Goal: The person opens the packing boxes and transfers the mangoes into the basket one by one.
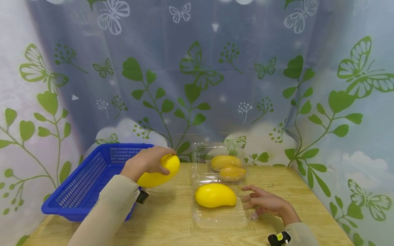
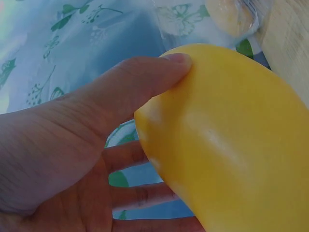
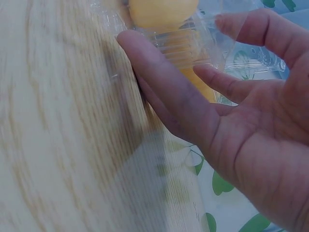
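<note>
My left hand grips a yellow mango in the air between the blue basket and the clear plastic clamshell box. In the left wrist view the thumb lies over the fruit's top. A second yellow mango lies in the box's front half. The upright lid shows reflections of mangoes. My right hand is open at the box's right edge, fingers relaxed and touching the plastic.
The blue basket stands at the table's left edge. The wooden table is backed by a curtain printed with leaves and butterflies. Black wrist devices show at both sleeves.
</note>
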`<act>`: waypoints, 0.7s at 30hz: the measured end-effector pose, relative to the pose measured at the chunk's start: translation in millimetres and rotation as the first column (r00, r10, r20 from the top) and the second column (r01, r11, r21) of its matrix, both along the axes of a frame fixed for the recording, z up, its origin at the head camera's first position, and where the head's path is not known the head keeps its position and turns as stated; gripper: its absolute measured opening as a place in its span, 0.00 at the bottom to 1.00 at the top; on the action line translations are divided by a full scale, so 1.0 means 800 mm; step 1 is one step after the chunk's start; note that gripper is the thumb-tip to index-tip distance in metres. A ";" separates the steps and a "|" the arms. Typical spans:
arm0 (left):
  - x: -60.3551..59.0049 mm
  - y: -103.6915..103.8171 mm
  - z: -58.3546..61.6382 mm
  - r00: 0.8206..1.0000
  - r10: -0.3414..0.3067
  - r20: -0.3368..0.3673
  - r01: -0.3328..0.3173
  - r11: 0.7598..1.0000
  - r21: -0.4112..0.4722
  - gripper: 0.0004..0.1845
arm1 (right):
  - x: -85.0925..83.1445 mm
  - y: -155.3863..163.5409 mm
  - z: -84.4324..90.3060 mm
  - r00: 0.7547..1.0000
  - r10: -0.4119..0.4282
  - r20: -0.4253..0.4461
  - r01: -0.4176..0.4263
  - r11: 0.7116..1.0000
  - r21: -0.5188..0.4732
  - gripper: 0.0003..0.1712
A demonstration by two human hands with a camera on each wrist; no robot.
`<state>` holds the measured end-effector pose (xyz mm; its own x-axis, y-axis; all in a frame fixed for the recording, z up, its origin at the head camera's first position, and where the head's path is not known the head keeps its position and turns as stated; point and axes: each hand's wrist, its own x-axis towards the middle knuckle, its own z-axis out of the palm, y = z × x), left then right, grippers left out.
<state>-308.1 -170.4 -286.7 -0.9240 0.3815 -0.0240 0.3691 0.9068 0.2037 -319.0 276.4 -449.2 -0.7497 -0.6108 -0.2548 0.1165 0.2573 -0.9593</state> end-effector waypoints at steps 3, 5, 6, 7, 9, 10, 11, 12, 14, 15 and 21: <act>0.000 -0.008 0.003 1.000 0.007 -0.007 -0.007 1.000 -0.005 0.36 | 0.000 0.000 0.000 1.000 0.001 -0.002 -0.001 1.000 0.002 0.38; 0.000 -0.013 0.005 1.000 0.017 -0.007 -0.017 1.000 -0.006 0.36 | 0.000 0.000 0.000 1.000 -0.001 0.002 0.001 1.000 0.005 0.39; 0.001 -0.015 0.006 1.000 0.023 -0.008 -0.023 1.000 -0.009 0.37 | 0.000 0.000 0.001 1.000 0.000 0.003 0.000 1.000 0.005 0.39; 0.001 -0.017 0.006 1.000 0.027 -0.008 -0.027 1.000 -0.011 0.37 | 0.001 0.000 0.000 1.000 0.003 0.005 -0.003 1.000 0.004 0.39; 0.002 -0.021 0.007 0.999 0.032 -0.010 -0.032 0.999 -0.014 0.36 | 0.001 0.000 0.000 1.000 0.009 0.005 -0.009 1.000 0.001 0.39; 0.002 -0.023 0.008 0.999 0.032 -0.012 -0.032 0.999 -0.016 0.36 | 0.001 0.000 0.000 1.000 0.009 0.005 -0.009 1.000 0.000 0.38; 0.003 -0.026 0.008 0.999 0.031 -0.014 -0.032 0.999 -0.016 0.36 | 0.001 0.000 0.001 1.000 0.012 0.004 -0.012 1.000 -0.003 0.38; 0.002 -0.028 0.008 0.999 0.031 -0.017 -0.032 0.999 -0.019 0.35 | 0.001 0.000 0.001 1.000 0.015 0.003 -0.015 1.000 -0.005 0.38; 0.002 -0.033 0.009 0.999 0.035 -0.019 -0.035 0.999 -0.021 0.35 | 0.001 0.000 0.001 1.000 0.014 0.001 -0.014 1.000 -0.005 0.39; 0.002 -0.036 0.009 0.999 0.037 -0.018 -0.037 0.999 -0.023 0.35 | 0.001 0.000 0.001 1.000 0.011 0.002 -0.011 1.000 -0.003 0.39; 0.001 -0.054 0.012 0.998 0.059 -0.013 -0.059 0.998 -0.025 0.37 | 0.002 -0.001 0.002 1.000 0.009 -0.003 -0.009 1.000 0.004 0.39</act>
<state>-307.0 -213.7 -276.9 -0.9453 0.3256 -0.0216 0.3170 0.9320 0.1759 -317.7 275.7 -447.5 -0.7452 -0.6163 -0.2547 0.1113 0.2616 -0.9587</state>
